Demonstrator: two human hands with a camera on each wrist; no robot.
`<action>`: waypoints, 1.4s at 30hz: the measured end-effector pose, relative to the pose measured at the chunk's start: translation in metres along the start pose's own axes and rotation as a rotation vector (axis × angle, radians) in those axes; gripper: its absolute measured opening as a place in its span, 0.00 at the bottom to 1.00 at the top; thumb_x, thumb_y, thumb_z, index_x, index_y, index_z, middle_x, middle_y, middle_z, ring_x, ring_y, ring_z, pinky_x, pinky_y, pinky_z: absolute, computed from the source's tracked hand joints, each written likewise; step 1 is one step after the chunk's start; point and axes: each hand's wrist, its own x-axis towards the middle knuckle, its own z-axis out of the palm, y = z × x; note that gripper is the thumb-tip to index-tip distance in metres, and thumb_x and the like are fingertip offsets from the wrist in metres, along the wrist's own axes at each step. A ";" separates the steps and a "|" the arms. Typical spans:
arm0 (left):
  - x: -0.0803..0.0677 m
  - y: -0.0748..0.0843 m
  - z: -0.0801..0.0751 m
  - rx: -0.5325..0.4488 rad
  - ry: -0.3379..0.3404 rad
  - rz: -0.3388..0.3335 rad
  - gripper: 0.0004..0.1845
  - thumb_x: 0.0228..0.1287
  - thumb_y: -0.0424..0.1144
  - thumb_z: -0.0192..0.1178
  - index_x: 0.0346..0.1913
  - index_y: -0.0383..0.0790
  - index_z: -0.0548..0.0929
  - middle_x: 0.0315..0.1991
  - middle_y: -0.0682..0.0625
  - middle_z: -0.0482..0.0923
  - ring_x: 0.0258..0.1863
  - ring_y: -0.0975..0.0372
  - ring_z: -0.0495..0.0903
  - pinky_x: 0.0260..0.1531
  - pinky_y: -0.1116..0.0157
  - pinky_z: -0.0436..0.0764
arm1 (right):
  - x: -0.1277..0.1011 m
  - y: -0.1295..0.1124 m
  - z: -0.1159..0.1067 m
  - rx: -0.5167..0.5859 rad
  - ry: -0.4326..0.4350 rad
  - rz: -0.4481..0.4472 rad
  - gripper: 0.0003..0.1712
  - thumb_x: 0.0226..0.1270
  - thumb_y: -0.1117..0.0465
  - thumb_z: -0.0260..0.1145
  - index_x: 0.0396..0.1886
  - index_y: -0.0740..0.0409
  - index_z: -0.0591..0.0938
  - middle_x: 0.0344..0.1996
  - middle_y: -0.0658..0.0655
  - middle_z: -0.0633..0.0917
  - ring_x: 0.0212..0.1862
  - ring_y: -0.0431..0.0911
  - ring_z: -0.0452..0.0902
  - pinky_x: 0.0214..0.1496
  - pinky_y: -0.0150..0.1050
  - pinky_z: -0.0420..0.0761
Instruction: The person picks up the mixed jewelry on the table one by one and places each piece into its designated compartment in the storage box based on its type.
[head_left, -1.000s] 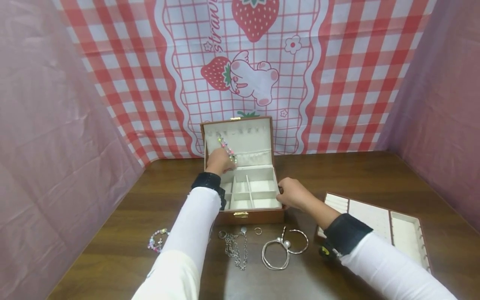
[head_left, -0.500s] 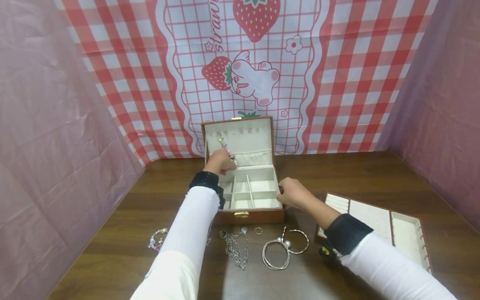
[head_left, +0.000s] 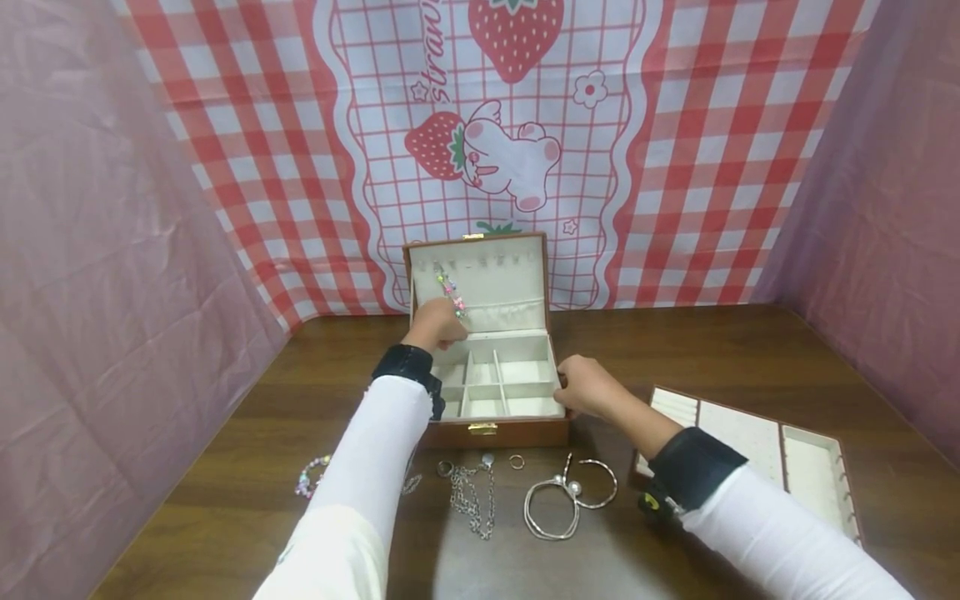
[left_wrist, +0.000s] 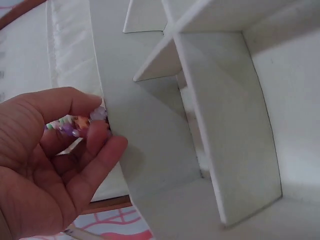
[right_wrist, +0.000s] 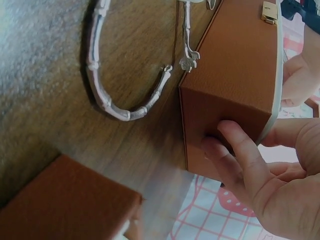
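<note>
Beaded bracelet pinched by left hand; right hand apparently grips box.

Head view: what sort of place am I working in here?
Probably a staged tabletop booth, not a lived-in room: a dark wooden table is boxed in by pink plastic sheeting at the sides and a red-checked strawberry backdrop cloth behind. An open brown jewellery box sits mid-table.
</note>
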 end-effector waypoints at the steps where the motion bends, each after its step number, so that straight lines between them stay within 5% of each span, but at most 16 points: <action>1: -0.001 -0.001 -0.002 -0.006 0.005 -0.011 0.11 0.57 0.39 0.63 0.21 0.39 0.79 0.17 0.51 0.77 0.15 0.64 0.77 0.22 0.69 0.74 | 0.001 -0.001 0.000 0.006 -0.005 -0.001 0.06 0.56 0.74 0.58 0.32 0.73 0.78 0.25 0.62 0.82 0.22 0.49 0.83 0.25 0.39 0.84; 7: -0.009 -0.008 -0.011 -0.026 0.104 -0.045 0.09 0.53 0.41 0.69 0.24 0.39 0.82 0.25 0.49 0.81 0.25 0.59 0.80 0.23 0.65 0.79 | 0.007 -0.006 -0.007 -0.086 -0.052 -0.029 0.05 0.55 0.74 0.60 0.31 0.73 0.78 0.25 0.61 0.82 0.22 0.49 0.84 0.27 0.37 0.84; 11: -0.014 -0.011 -0.017 0.002 0.220 -0.004 0.13 0.50 0.39 0.69 0.17 0.43 0.76 0.27 0.49 0.76 0.32 0.55 0.75 0.29 0.61 0.79 | 0.014 -0.018 -0.014 -0.362 -0.035 -0.073 0.08 0.45 0.70 0.68 0.19 0.63 0.75 0.20 0.57 0.80 0.20 0.47 0.80 0.27 0.38 0.80; 16: -0.018 -0.014 -0.026 -0.067 0.326 0.035 0.13 0.48 0.36 0.68 0.13 0.43 0.76 0.22 0.50 0.76 0.33 0.54 0.76 0.38 0.58 0.80 | 0.034 -0.046 -0.020 -0.651 -0.049 -0.100 0.10 0.43 0.71 0.70 0.22 0.61 0.76 0.23 0.57 0.78 0.26 0.49 0.72 0.26 0.42 0.77; 21: -0.020 -0.015 -0.032 -0.130 0.360 0.036 0.08 0.49 0.38 0.71 0.20 0.40 0.83 0.23 0.51 0.80 0.34 0.54 0.77 0.43 0.58 0.78 | 0.067 -0.072 -0.024 -0.665 0.011 -0.254 0.05 0.50 0.75 0.63 0.27 0.65 0.81 0.27 0.60 0.82 0.32 0.53 0.78 0.35 0.47 0.81; 26: -0.021 -0.014 -0.032 -0.198 0.373 0.025 0.10 0.49 0.40 0.73 0.23 0.38 0.84 0.25 0.49 0.79 0.35 0.54 0.76 0.42 0.59 0.78 | 0.102 -0.083 -0.014 -0.593 0.078 -0.439 0.18 0.56 0.74 0.63 0.49 0.70 0.82 0.46 0.66 0.82 0.53 0.59 0.77 0.59 0.47 0.75; 31: -0.024 -0.015 -0.034 -0.271 0.423 0.013 0.11 0.48 0.40 0.74 0.25 0.37 0.83 0.29 0.47 0.80 0.38 0.52 0.78 0.41 0.58 0.79 | 0.123 -0.085 0.007 -0.621 0.163 -0.499 0.17 0.59 0.77 0.59 0.49 0.72 0.80 0.45 0.66 0.80 0.50 0.59 0.76 0.57 0.47 0.76; 37: -0.021 -0.016 -0.035 -0.331 0.484 0.004 0.09 0.48 0.39 0.74 0.27 0.37 0.85 0.28 0.48 0.80 0.34 0.54 0.77 0.39 0.59 0.78 | 0.134 -0.081 0.021 -0.688 0.233 -0.457 0.11 0.54 0.76 0.63 0.39 0.71 0.79 0.38 0.67 0.79 0.43 0.60 0.76 0.49 0.51 0.77; 42: -0.016 -0.017 -0.031 -0.371 0.515 0.006 0.09 0.49 0.39 0.74 0.27 0.37 0.85 0.27 0.48 0.80 0.33 0.56 0.75 0.38 0.58 0.78 | 0.138 -0.079 0.022 -0.694 0.196 -0.369 0.11 0.53 0.73 0.65 0.38 0.70 0.78 0.38 0.68 0.79 0.45 0.62 0.75 0.51 0.52 0.77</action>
